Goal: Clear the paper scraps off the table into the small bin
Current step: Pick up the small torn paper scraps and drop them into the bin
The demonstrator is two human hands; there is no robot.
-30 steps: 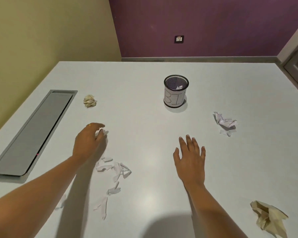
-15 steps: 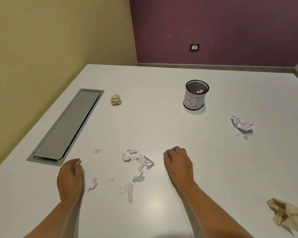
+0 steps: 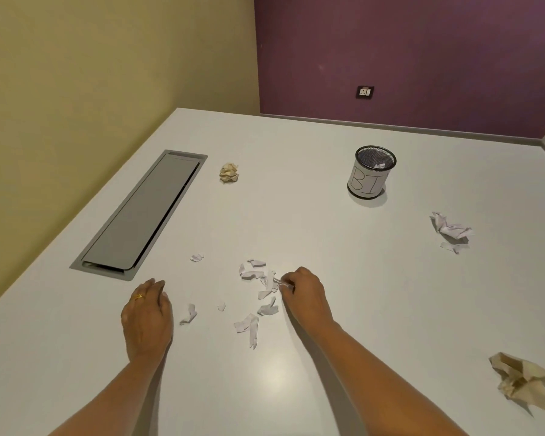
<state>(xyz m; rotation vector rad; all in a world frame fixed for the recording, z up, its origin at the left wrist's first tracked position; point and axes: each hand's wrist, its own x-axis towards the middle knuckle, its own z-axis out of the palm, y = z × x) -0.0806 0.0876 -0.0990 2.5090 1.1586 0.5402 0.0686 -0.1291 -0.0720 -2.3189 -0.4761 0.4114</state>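
A long grey hatch (image 3: pixel 139 212) is set flat into the white table (image 3: pixel 296 388) on the far left. Just past its far end lies a tan paper ball (image 3: pixel 229 173).

The left hand (image 3: pixel 147 316) rests palm down on the table near the close end of the hatch. Its fingers are curled in a little. It has a gold ring (image 3: pixel 138 297) on one finger. I cannot tell if it holds anything under it. A small white scrap (image 3: pixel 188 313) lies just beside it, and another tiny scrap (image 3: pixel 196 257) lies further away, near the hatch.

In the middle is a pile of torn white scraps (image 3: pixel 258 278). The right hand (image 3: pixel 302 294) is at the right side of the pile, and its fingers are pinched on one scrap from the pile. More white scraps lie closer, below the pile.

The bin (image 3: pixel 371 173) stands upright, well away from both hands, toward the far right. It is a black mesh cup with white paper round it, and a bit of white paper is inside.

To the right of the bin lies a crumpled white paper (image 3: pixel 452 231). A crumpled tan paper (image 3: pixel 523 380) lies at the near right of the table.
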